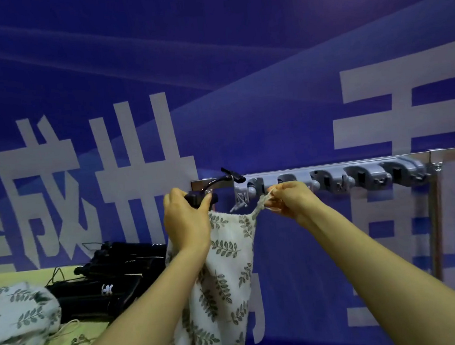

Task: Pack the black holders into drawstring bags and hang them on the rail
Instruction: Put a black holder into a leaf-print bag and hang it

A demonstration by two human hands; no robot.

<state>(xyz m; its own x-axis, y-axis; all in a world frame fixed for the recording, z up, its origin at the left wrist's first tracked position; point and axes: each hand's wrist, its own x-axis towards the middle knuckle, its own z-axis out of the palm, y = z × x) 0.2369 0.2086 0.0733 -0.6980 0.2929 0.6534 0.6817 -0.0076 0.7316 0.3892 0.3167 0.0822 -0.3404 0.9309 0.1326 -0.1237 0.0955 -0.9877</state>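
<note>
A white drawstring bag [224,277] printed with green leaves hangs in front of the grey rail [339,175]. My left hand [186,220] grips the black top of a holder [199,198] that sticks out of the bag's mouth, below the rail's left end. My right hand [289,198] pinches the bag's drawstring [263,202] and holds it up against the rail's clips. A pile of black holders [114,278] lies on the green table at the left.
More leaf-print bags [19,317] with loose cords lie on the green table [18,274] at the lower left. The rail carries several grey clips and hooks and is fixed to a metal post [437,222] at the right. A blue banner wall stands behind.
</note>
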